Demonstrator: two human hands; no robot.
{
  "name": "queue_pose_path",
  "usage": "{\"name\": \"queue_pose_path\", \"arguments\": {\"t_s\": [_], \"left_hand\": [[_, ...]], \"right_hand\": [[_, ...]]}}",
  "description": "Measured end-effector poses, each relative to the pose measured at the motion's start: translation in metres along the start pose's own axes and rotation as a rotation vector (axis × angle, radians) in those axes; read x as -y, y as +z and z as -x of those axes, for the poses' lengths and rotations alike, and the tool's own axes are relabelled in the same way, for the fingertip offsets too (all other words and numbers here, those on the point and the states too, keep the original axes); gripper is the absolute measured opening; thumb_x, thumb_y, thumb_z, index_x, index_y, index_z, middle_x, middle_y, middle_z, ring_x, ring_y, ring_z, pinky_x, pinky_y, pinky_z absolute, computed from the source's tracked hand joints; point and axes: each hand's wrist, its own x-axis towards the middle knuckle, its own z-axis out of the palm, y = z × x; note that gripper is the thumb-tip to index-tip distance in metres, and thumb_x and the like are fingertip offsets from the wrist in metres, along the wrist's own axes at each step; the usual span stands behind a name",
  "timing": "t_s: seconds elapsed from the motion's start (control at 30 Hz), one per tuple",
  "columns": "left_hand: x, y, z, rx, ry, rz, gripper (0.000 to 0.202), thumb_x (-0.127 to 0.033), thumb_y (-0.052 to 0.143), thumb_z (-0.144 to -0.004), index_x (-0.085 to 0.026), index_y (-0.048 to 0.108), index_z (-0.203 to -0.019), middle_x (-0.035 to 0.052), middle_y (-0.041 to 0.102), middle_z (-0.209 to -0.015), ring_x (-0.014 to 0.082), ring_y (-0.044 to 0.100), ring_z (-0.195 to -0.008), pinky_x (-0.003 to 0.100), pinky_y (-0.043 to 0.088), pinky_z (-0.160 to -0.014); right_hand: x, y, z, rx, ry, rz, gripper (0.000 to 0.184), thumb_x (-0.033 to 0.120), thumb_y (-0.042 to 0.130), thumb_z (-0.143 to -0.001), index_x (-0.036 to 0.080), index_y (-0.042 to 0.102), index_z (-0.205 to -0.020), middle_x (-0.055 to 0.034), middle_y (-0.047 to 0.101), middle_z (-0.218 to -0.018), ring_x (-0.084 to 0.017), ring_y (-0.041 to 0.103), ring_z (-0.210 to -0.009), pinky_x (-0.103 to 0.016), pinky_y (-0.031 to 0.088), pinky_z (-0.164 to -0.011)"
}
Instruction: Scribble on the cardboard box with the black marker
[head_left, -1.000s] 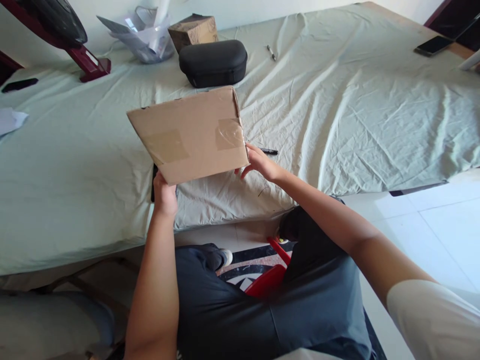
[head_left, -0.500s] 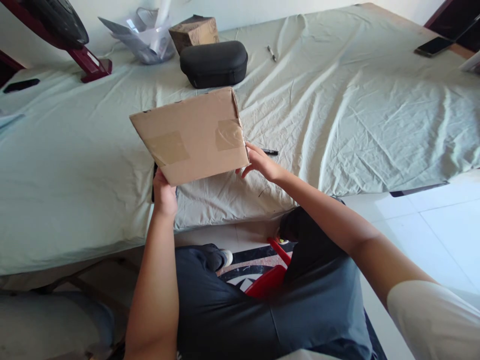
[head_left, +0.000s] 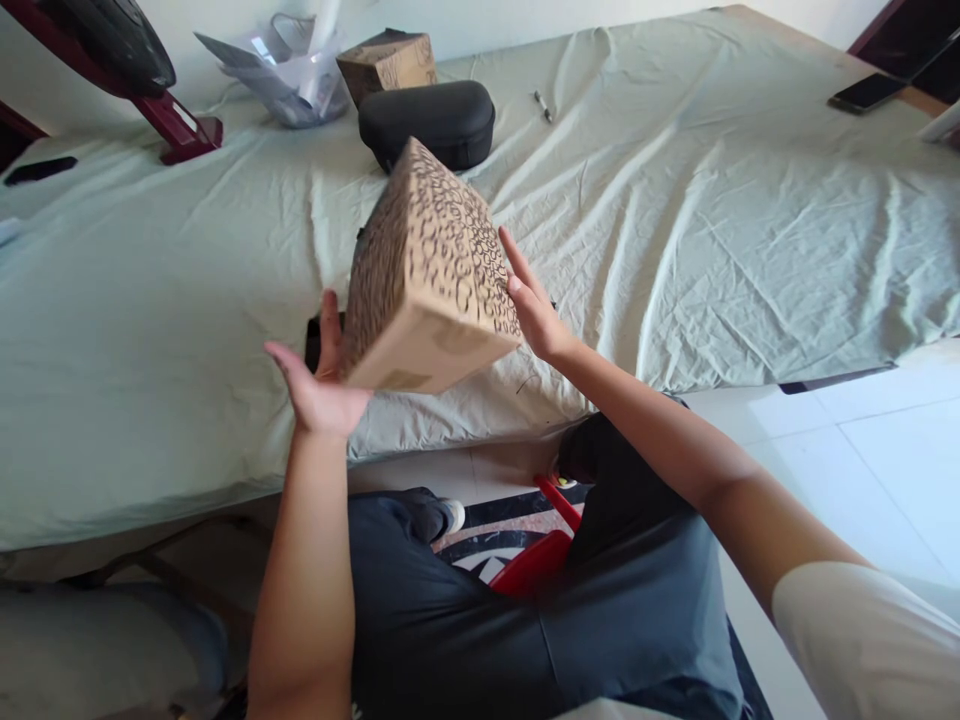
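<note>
A cardboard box [head_left: 450, 245] is tilted above the bed, one corner pointing up. Dark scribble-like marks cover two of its sides, while the plain face with tape is turned down towards me. My left hand [head_left: 322, 395] supports its lower left edge on the palm, with the thumb and a finger spread outward; the other fingers are hidden by the box. My right hand [head_left: 534, 310] presses on the right side, fingers stretched along it. Behind my left fingers a dark flat object [head_left: 312, 345] shows in part. The box's left side is blurred.
Behind the box lies a black hard case [head_left: 431, 115], with a smaller marked box [head_left: 390, 65] and a clear plastic bin [head_left: 300, 85] near the wall. A pen [head_left: 543, 106], a phone [head_left: 866, 93] and a red-and-black appliance [head_left: 176, 130] rest on the wrinkled sheet [head_left: 750, 240].
The box has turned, so two marked sides now show instead of mainly the taped plain face. My left hand's thumb and finger have spread; my right hand has slid up its right side.
</note>
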Motion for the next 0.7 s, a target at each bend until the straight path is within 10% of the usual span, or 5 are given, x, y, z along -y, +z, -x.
{"name": "queue_pose_path", "arguments": {"t_s": [0.07, 0.27, 0.7], "left_hand": [[0.005, 0.004, -0.001, 0.046, -0.064, 0.031, 0.091, -0.102, 0.059, -0.088, -0.039, 0.068, -0.153, 0.0062, 0.059, -0.177, 0.0394, 0.055, -0.165, 0.057, 0.062, -0.119], [0.029, 0.014, -0.009, 0.028, -0.238, 0.035, 0.068, -0.076, 0.081, -0.093, -0.029, 0.071, -0.141, 0.0129, 0.069, -0.165, 0.0374, 0.069, -0.15, 0.056, 0.064, -0.117], [0.039, 0.013, -0.021, 0.09, -0.216, 0.023, 0.059, -0.078, 0.063, -0.103, -0.023, 0.076, -0.118, 0.0083, 0.088, -0.118, 0.0363, 0.071, -0.146, 0.056, 0.064, -0.12]], "right_hand": [[0.003, 0.0, 0.0, 0.048, -0.06, -0.045, 0.098, 0.08, 0.056, -0.104, 0.038, 0.017, -0.184, -0.0106, 0.051, -0.178, -0.038, 0.051, -0.163, -0.062, 0.056, -0.126], [0.016, 0.008, 0.008, 0.204, -0.072, -0.059, 0.091, 0.094, 0.052, -0.098, 0.027, 0.06, -0.16, -0.0137, 0.063, -0.167, -0.039, 0.042, -0.171, -0.063, 0.045, -0.137], [0.005, 0.009, 0.008, 0.308, -0.004, 0.016, 0.106, 0.104, 0.026, -0.096, 0.03, 0.053, -0.166, -0.0121, 0.054, -0.177, -0.035, 0.03, -0.179, -0.062, 0.046, -0.136]]}}
